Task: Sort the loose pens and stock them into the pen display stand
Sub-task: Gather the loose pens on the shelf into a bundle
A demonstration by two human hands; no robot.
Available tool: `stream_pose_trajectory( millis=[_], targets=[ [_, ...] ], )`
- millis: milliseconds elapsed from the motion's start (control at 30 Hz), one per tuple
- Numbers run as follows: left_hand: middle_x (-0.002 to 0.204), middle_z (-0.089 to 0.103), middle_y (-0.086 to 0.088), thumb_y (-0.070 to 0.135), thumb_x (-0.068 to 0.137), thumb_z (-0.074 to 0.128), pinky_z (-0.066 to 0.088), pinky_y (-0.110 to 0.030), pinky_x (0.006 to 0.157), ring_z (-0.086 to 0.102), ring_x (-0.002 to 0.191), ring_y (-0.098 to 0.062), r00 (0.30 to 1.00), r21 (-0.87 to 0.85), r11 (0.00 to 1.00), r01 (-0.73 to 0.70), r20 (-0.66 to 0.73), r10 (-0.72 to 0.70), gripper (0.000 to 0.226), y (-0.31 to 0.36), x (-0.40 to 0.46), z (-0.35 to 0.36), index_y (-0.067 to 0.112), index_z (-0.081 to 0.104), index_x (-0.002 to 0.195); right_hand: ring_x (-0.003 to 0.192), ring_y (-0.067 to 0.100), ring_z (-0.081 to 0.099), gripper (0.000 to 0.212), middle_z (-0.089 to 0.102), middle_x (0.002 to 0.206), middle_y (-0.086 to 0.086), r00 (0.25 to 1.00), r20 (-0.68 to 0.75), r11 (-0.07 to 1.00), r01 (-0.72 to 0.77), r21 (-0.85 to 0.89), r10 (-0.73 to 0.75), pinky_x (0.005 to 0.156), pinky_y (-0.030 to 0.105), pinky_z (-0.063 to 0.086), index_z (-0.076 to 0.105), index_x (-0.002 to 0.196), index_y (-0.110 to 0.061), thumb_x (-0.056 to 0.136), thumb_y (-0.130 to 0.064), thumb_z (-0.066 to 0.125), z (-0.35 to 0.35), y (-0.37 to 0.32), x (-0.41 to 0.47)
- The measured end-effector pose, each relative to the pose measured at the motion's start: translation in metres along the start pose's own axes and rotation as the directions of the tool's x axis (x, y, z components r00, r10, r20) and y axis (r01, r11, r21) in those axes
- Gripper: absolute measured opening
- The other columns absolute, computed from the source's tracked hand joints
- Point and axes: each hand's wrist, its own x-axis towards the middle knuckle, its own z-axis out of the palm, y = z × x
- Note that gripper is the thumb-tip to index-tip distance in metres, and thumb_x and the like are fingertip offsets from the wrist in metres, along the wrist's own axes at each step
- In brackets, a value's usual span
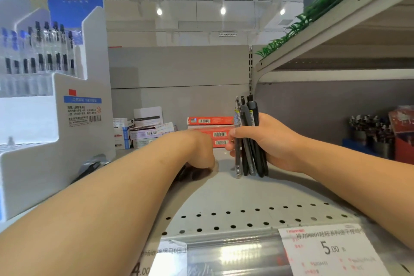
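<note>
My right hand [273, 143] grips an upright bundle of black and grey pens [249, 139], tips resting near the shelf surface. My left hand [197, 150] is bent down onto the shelf, its fingers curled over dark loose pens [192, 173] that are mostly hidden beneath it. The white tiered pen display stand [74, 119] with a blue header stands at the left; its upper rows hold several pens with black and blue grips [38, 60].
Red boxes [210, 131] and white-blue boxes [143, 132] are stacked at the back of the grey shelf [246, 197]. A dark plastic wrapper [91, 167] lies by the stand's base. Pen cups [371, 134] sit far right. Price labels [329, 251] line the front edge.
</note>
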Motion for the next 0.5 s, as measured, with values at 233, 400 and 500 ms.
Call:
stream_pose_trajectory(
  millis=[233, 400, 500],
  targets=[
    [0.101, 0.072, -0.006, 0.027, 0.088, 0.068, 0.057, -0.026, 0.069, 0.068, 0.081, -0.015, 0.997, -0.185, 0.979, -0.080, -0.020, 0.078, 0.044, 0.001, 0.003, -0.006, 0.015, 0.062, 0.130, 0.066, 0.019, 0.065, 0.018, 0.064, 0.068, 0.005, 1.000, 0.015, 0.999, 0.001, -0.049, 0.000, 0.075, 0.039, 0.061, 0.062, 0.082, -0.015, 0.095, -0.003, 0.063, -0.006, 0.004, 0.003],
    [0.087, 0.067, -0.006, 0.015, 0.091, 0.064, 0.055, -0.022, 0.052, 0.069, 0.052, -0.011, 0.990, -0.584, 0.802, -0.129, -0.129, 0.065, 0.019, -0.011, -0.007, -0.017, 0.008, 0.067, 0.109, 0.066, 0.018, 0.055, 0.011, 0.055, 0.074, 0.008, 0.998, -0.058, 0.992, -0.020, -0.128, 0.012, 0.063, 0.028, 0.054, 0.059, 0.098, -0.008, 0.092, -0.002, 0.065, -0.004, 0.003, 0.005],
    [0.099, 0.065, -0.010, 0.013, 0.094, 0.062, 0.058, -0.025, 0.059, 0.073, 0.065, -0.019, 0.983, -0.727, 0.661, -0.186, -0.144, 0.117, 0.016, -0.017, -0.014, -0.020, 0.010, 0.065, 0.109, 0.079, 0.022, 0.062, 0.015, 0.061, 0.091, 0.015, 0.996, -0.086, 0.992, -0.021, -0.125, 0.010, 0.077, 0.037, 0.062, 0.061, 0.108, 0.000, 0.094, -0.002, 0.062, -0.004, 0.003, 0.005]
  ],
)
